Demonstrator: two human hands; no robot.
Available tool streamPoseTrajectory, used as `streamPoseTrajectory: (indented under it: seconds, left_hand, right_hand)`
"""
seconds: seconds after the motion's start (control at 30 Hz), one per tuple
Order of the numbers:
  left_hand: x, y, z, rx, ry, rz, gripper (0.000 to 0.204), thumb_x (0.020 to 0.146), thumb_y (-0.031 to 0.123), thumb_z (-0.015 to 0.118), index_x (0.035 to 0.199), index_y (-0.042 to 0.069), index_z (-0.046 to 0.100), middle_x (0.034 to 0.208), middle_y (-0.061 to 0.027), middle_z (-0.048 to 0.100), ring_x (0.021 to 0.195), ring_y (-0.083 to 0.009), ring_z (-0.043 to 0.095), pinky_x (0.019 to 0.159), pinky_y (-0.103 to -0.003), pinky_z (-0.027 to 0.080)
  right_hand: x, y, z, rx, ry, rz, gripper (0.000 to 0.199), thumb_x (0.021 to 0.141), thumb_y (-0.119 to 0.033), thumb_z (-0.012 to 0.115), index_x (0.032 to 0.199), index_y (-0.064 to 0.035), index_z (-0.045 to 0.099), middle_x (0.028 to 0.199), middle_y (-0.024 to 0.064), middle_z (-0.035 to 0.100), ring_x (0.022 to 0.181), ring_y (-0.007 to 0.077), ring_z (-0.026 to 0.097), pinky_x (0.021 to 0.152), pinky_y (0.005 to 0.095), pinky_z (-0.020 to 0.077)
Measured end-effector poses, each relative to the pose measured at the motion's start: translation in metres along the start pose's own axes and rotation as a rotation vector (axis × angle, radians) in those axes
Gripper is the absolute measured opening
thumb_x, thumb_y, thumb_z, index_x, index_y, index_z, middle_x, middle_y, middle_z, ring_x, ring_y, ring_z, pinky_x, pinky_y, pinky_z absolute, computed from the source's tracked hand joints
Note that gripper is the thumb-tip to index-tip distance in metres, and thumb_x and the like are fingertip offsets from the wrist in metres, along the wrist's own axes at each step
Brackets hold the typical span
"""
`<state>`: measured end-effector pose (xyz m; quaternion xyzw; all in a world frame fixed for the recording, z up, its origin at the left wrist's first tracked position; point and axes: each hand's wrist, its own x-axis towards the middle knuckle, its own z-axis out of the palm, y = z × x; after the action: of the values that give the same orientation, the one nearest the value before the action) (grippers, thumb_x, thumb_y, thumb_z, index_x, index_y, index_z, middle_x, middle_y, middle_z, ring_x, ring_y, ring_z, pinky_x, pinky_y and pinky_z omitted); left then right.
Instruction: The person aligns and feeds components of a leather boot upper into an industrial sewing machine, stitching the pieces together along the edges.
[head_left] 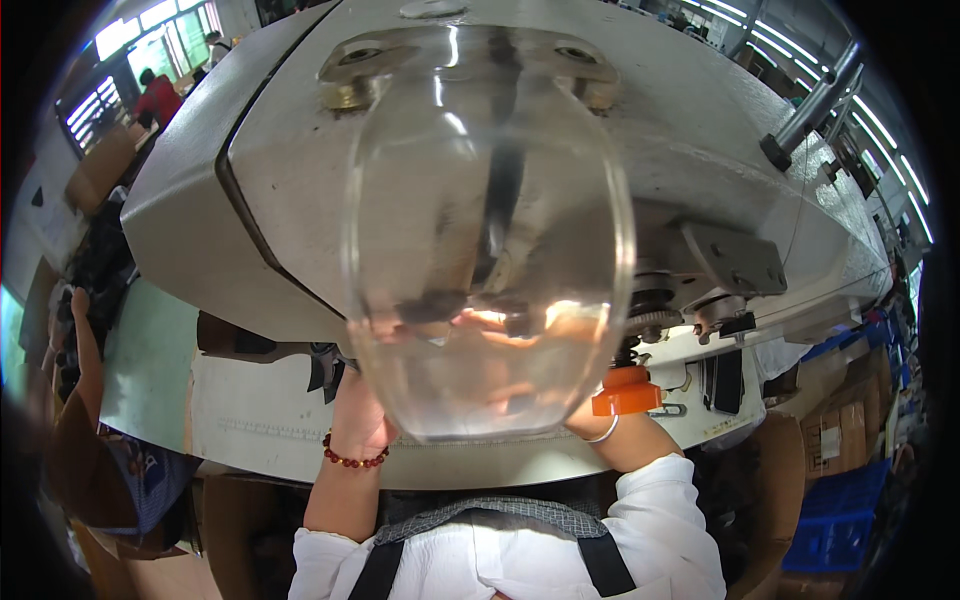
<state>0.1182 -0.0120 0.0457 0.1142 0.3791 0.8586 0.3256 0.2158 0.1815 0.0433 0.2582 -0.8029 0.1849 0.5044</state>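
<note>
A large pale sewing machine head (290, 150) fills the upper middle of the head view, with a clear curved plastic guard (480, 380) hanging in front. My left hand (367, 412) reaches under the machine at the guard's left edge, a red bead bracelet on its wrist. From the other side my right hand (582, 412) goes in behind the guard, with a pale bangle at its wrist. The fingers of both hands are blurred and distorted by the plastic. What they touch or hold cannot be made out. An orange knob-like part (628, 392) sits just above my right wrist.
Beneath the hands lies a white worktable (260, 410) with a printed ruler scale. Dark strips (722, 382) lie at its right. Cardboard boxes (838, 440) and a blue crate (832, 525) stand at the right. Another person's arm (88, 350) shows at far left.
</note>
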Motion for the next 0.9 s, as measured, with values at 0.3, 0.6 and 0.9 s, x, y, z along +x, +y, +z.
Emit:
streamPoseTrajectory:
  seconds: [0.3, 0.6, 0.9]
  left_hand:
    - [0.002, 0.005, 0.001, -0.025, -0.123, 0.005, 0.021, 0.094, 0.019, 0.057, 0.112, 0.009, 0.058, 0.109, -0.0013, 0.058, 0.098, -0.0145, 0.06, 0.081, -0.031, 0.052]
    - [0.005, 0.003, 0.003, 0.117, -0.009, 0.142, 0.027, 0.084, 0.003, 0.067, 0.11, 0.008, 0.062, 0.107, 0.0002, 0.061, 0.1, -0.0131, 0.057, 0.092, -0.03, 0.046]
    - [0.01, 0.005, 0.009, 0.159, -0.003, 0.167, 0.026, 0.084, 0.003, 0.066, 0.109, 0.007, 0.061, 0.105, 0.0, 0.061, 0.098, -0.0127, 0.057, 0.09, -0.029, 0.046]
  right_hand:
    - [-0.01, 0.001, 0.008, -0.06, 0.028, -0.03, 0.018, 0.065, -0.02, 0.07, 0.077, -0.0061, 0.069, 0.078, 0.007, 0.066, 0.064, 0.0211, 0.065, 0.059, 0.0318, 0.0553]
    - [-0.03, 0.008, 0.017, -0.07, 0.043, 0.027, 0.026, 0.064, -0.021, 0.072, 0.081, -0.002, 0.069, 0.079, 0.0111, 0.067, 0.066, 0.0247, 0.068, 0.057, 0.0322, 0.0556]
    - [-0.012, 0.009, 0.013, -0.108, 0.09, -0.013, 0.031, 0.067, -0.025, 0.075, 0.085, -0.0012, 0.067, 0.085, 0.0118, 0.069, 0.067, 0.022, 0.068, 0.057, 0.0292, 0.0548]
